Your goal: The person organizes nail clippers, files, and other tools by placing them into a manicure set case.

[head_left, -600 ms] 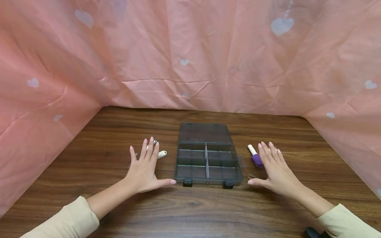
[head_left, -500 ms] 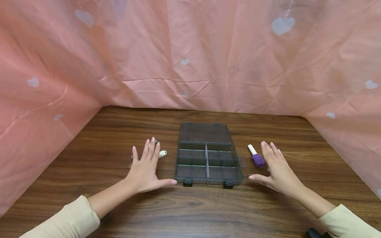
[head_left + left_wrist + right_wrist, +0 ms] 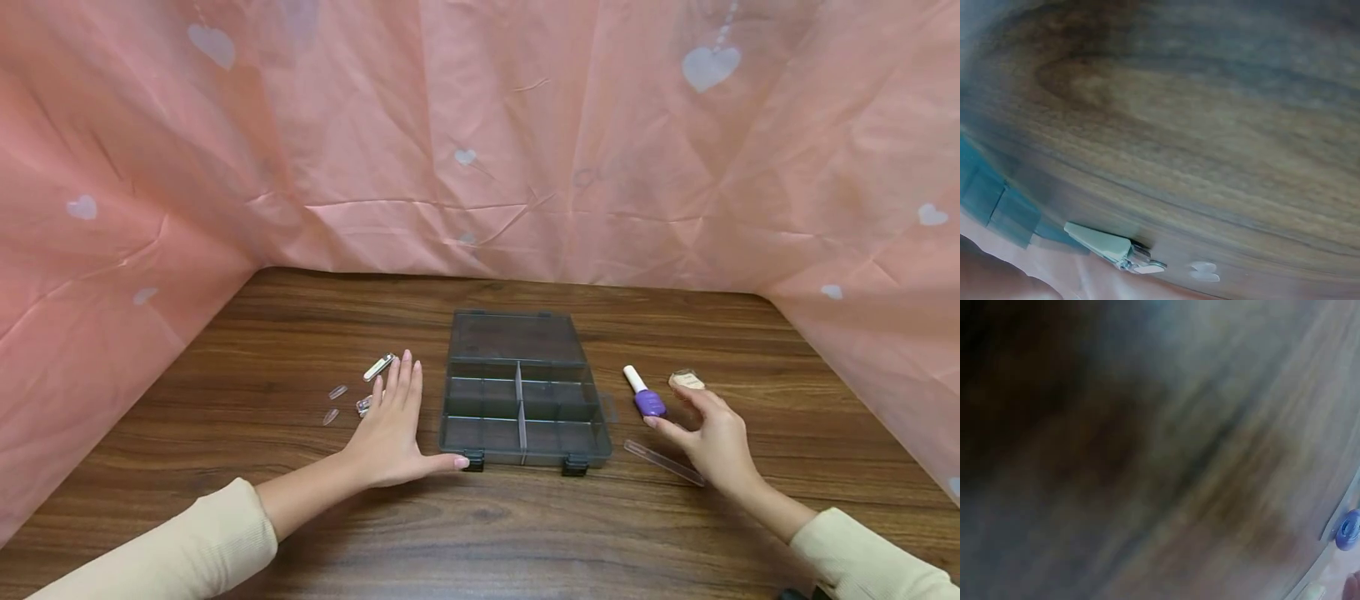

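In the head view a smoky grey divided box (image 3: 522,433) lies with its lid laid back. My left hand (image 3: 390,429) is spread on its left side, thumb tip over the left latch (image 3: 473,461). Fingers bent, my right hand (image 3: 716,437) reaches around a purple nail polish bottle (image 3: 650,404) with a white cap. The right thumb tip is right at the bottle's base, and the bottle's bottom also shows in the right wrist view. A cream-coloured small item (image 3: 687,380) lies by the right fingertips. Beneath the right hand runs a clear flat strip (image 3: 663,462).
Left of the box lie a nail clipper (image 3: 378,367), a second metal item (image 3: 364,406) partly hidden by the left hand, and two clear nail tips (image 3: 338,391). The wooden table (image 3: 480,533) ends at a pink curtain (image 3: 420,167) with white hearts.
My left hand has slid right toward the box, uncovering the clipper and nail tips. The right hand's fingers have bent in around the bottle, and the cream item and clear strip now show.
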A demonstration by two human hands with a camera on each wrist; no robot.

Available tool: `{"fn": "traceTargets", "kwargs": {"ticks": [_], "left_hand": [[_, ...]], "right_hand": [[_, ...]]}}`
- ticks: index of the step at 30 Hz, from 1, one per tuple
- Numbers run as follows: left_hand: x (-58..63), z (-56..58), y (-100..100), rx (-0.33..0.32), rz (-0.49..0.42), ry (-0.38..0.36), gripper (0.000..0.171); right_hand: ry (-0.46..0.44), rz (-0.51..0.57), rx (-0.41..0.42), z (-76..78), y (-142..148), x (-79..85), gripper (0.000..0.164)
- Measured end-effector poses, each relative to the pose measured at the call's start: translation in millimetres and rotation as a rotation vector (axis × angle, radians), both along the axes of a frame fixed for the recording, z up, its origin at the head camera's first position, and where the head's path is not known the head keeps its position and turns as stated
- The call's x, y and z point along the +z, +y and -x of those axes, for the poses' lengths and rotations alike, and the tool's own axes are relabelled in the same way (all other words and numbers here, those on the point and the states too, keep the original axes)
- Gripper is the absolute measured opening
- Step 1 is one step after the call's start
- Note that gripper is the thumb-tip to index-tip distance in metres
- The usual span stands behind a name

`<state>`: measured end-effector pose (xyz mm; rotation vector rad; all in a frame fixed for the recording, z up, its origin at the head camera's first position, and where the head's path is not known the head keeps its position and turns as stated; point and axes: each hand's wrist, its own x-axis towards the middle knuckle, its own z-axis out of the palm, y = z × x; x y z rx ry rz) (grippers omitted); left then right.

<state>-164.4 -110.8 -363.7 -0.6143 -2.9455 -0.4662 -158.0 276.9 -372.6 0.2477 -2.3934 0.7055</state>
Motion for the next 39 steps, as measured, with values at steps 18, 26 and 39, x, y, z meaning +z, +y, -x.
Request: {"fn": "traceTargets", "kwargs": {"ticks": [18,26,39], "left_hand": [[-9.0,10.8,13,-0.025,0.064,-0.057,0.129],[-5.1,12.2,18,-0.027,0.092,-0.07,0.128],[-2.1,13.3,24,-0.041,0.104,-0.105,0.126]], "right_hand": [[-0.294,-0.063,-0.075,11.5,-3,0.4,0.04],[-0.365,-0.077,-0.098,15.2,-3,3.3,0.036],[-0.487,-0.062,-0.12,19.2,-3,7.5,0.035]]}}
